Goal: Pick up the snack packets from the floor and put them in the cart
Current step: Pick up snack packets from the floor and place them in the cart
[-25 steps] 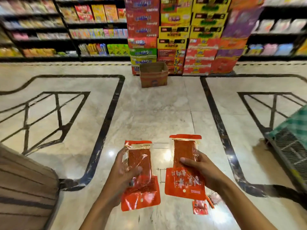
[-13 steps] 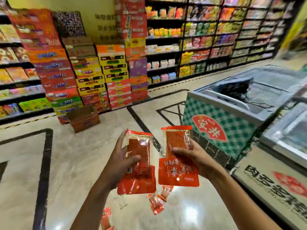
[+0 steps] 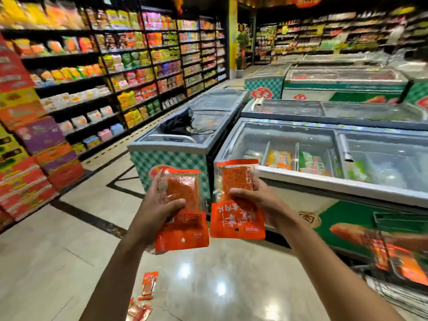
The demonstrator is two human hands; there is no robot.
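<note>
Seeing both hands up at chest height, each clamped on one flat orange foil pouch. Left hand (image 3: 159, 205) pinches the left packet (image 3: 183, 212), thumb across its clear crinkly window. Right hand (image 3: 257, 202) grips the right packet (image 3: 236, 205), printed side toward me, upside down. Pouches sit side by side, edges nearly touching. Smaller packets (image 3: 148, 288) lie loose on the glossy marble floor (image 3: 58, 262). Wire cart (image 3: 398, 286) at lower right, blurred, orange packs inside. Glass-lidded chest freezers (image 3: 312, 147) behind.
</note>
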